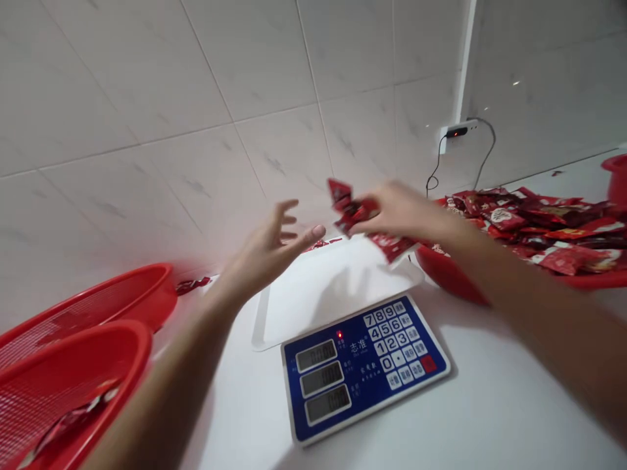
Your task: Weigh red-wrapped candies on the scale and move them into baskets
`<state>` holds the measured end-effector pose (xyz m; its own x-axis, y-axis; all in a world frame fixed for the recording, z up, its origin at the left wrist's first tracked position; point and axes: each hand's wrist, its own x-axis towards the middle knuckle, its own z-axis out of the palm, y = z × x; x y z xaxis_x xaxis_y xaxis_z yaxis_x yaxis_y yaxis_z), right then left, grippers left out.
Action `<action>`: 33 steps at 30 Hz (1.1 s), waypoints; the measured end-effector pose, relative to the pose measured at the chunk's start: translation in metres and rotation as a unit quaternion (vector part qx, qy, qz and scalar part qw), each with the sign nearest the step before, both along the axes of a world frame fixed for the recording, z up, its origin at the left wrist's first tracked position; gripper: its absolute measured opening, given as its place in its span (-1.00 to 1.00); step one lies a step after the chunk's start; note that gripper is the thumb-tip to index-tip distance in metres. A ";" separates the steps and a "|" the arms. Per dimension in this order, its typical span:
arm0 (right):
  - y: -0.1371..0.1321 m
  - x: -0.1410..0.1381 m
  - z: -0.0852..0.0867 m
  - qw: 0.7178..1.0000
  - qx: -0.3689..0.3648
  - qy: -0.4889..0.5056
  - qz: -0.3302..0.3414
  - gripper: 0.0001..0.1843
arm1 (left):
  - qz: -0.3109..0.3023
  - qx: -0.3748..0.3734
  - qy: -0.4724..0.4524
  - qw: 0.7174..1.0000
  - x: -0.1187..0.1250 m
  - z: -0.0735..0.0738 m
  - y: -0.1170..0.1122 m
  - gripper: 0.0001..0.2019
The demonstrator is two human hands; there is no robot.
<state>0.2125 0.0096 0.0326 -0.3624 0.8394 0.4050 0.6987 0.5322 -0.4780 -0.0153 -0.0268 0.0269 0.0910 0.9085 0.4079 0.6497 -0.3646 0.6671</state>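
My right hand [392,212] is closed around several small red wrapped packets [349,205], held in the air over the white pan [313,300] of a digital scale. Motion blurs that hand a little. To its left, my left hand [274,251] hovers above the pan's left part, fingers spread and holding nothing. The scale's blue panel [367,372] faces me, with three small displays, a number keypad and a lit red light. Shadows of the hands fall on the pan.
At right, a red basin [448,277] is heaped with red packets [553,228]. Two red plastic baskets [140,346] stand at left, the nearer holding a packet [73,421]. Other packets [193,285] lie behind, near the tiled wall [196,156]. A power strip [458,132] with cables hangs there.
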 end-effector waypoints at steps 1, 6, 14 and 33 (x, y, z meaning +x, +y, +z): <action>0.005 -0.015 -0.007 0.999 -0.018 0.016 0.048 -0.66 | -0.034 -0.033 -0.050 0.998 0.003 -0.006 0.010 -0.21; 0.019 -0.046 -0.038 0.980 -0.102 0.083 0.149 -0.79 | -0.073 -0.033 -0.083 0.993 0.007 -0.033 0.029 -0.44; 0.022 -0.047 -0.052 0.960 -0.135 0.186 0.161 -0.86 | 0.021 0.043 -0.075 0.996 -0.004 -0.047 0.030 -0.66; 0.026 -0.048 -0.056 0.991 0.042 0.122 -0.047 -0.62 | 0.028 -0.034 0.120 0.992 -0.016 -0.031 0.006 -0.68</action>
